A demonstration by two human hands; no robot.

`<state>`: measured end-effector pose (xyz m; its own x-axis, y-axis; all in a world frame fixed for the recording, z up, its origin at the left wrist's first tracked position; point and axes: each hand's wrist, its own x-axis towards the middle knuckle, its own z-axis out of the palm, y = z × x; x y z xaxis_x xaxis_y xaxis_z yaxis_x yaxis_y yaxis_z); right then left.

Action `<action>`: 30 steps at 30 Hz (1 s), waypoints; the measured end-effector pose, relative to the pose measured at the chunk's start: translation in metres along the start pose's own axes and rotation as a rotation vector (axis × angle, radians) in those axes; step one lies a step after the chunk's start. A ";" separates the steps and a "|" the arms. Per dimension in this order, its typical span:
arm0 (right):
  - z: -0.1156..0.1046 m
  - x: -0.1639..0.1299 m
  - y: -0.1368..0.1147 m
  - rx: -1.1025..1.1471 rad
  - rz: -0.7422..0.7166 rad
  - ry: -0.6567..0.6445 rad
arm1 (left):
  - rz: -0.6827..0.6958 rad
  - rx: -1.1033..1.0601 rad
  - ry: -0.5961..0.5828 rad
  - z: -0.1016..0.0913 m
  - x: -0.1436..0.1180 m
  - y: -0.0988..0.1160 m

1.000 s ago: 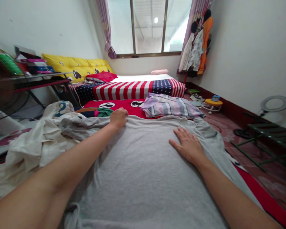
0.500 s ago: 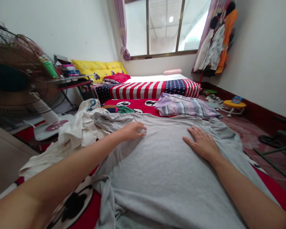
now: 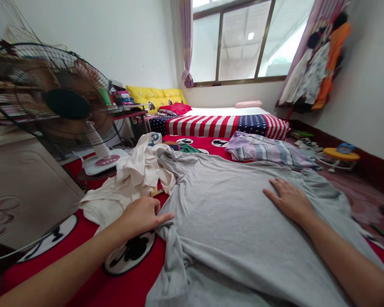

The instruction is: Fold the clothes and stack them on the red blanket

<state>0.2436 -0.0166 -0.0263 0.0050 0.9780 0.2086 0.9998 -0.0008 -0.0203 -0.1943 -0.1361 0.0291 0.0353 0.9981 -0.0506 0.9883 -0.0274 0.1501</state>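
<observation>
A grey shirt [image 3: 230, 209] lies spread over the red bedding, mostly smooth in the middle, with folds at its near left side and bunched at its far left corner. My right hand [image 3: 288, 198] rests flat on the right part of the cloth, fingers stretched out. At the left edge of the shirt is my left hand [image 3: 144, 217], its thumb reaching over the grey fabric and apart from the bent fingers. The fingertips of that hand are partly hidden. Just beyond it lies a crumpled cream garment [image 3: 131, 183].
A folded purple-and-grey striped garment [image 3: 269, 149] lies past the shirt. To the left stands an electric fan [image 3: 67, 102] in front of a desk. Further back is a bed with a flag-patterned cover [image 3: 205, 124]. A yellow stool [image 3: 341, 154] stands at the right.
My left hand has moved from the middle of the shirt back to its left edge. The right hand stays flat on the cloth. The view has turned left.
</observation>
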 end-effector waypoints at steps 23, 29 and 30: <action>-0.113 -0.092 -0.199 0.734 -0.806 -0.958 | -0.160 -1.564 -0.370 -0.006 -0.036 -0.019; -0.101 0.005 -0.255 0.966 -0.622 -0.445 | -0.070 -1.593 -0.443 0.008 -0.053 -0.010; -0.100 0.016 -0.266 0.925 -0.674 -0.353 | -0.048 -1.588 -0.485 0.010 -0.057 -0.012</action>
<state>-0.0206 -0.0219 0.0801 -0.6652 0.7270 0.1701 0.4050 0.5428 -0.7358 -0.2063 -0.1928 0.0207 0.3522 0.8792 -0.3210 -0.1259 0.3843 0.9146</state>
